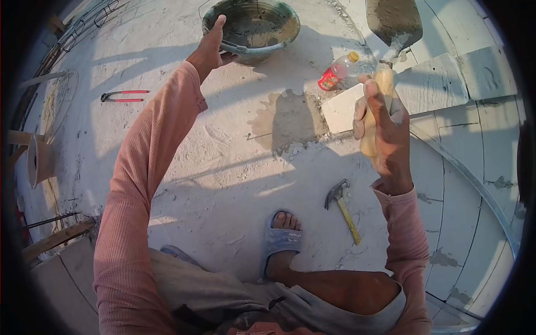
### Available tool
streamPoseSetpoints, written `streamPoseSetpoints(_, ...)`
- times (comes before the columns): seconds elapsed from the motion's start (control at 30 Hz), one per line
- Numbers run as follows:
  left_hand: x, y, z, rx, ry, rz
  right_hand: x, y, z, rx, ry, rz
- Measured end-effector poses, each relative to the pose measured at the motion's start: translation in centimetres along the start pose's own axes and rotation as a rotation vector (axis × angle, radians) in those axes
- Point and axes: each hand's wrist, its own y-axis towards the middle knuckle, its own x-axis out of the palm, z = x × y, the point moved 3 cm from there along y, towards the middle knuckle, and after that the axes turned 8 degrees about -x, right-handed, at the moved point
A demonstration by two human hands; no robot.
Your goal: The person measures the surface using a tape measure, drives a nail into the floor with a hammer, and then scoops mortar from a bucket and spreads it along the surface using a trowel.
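Observation:
My left hand (211, 49) grips the near left rim of a round mortar bucket (285, 42), thumb over the edge and fingers along the outside. Wet grey residue and some murky liquid lie inside the bucket. In my closed right hand (386, 125) is the wooden handle of a trowel (395, 22). Its broad blade points away from me and is coated in grey mortar. A plastic bottle (338, 71) with a yellow cap and red label stands just left of the trowel handle.
A claw hammer (344, 211) lies on the dusty floor near my sandalled foot (283, 240). Red-handled pincers (125, 96) rest at left. Pale blocks (430, 84) and a curved metal strip (474, 181) are at right. Steel rods (67, 33) run along the far left.

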Motion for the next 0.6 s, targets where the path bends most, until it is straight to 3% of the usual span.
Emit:
streamPoseSetpoints(0.07, -0.9, 5.0, -1.7, 0.044, -0.006, 0.069, -1.2, 0.1, -0.1, -0.005, -0.105, -0.051)
streamPoseSetpoints(0.17, -1.2, 3.6, -1.5, 0.209, 0.06, 0.224, -3.5, -0.3, 0.2, 0.103, -0.289, -0.081)
streamPoseSetpoints(0.27, -3.7, 4.3, -1.0, 0.209, 0.108, 0.263, -5.0, -0.7, 0.0, 0.141, -0.536, -0.081)
streamPoseSetpoints(0.43, -10.0, -1.4, 2.5, 0.268, 0.333, 0.263, -5.1, -0.3, -0.4, -0.044, -0.784, -0.165)
streamPoseSetpoints(0.53, -13.5, -6.3, 3.9, 0.327, 0.414, 0.281, -2.2, 0.9, -0.8, 0.076, -1.033, -0.318)
streamPoseSetpoints(0.6, -13.6, -10.2, 3.7, 0.423, 0.479, 0.26, -0.8, 1.9, 1.7, -0.814, -1.332, -0.491)
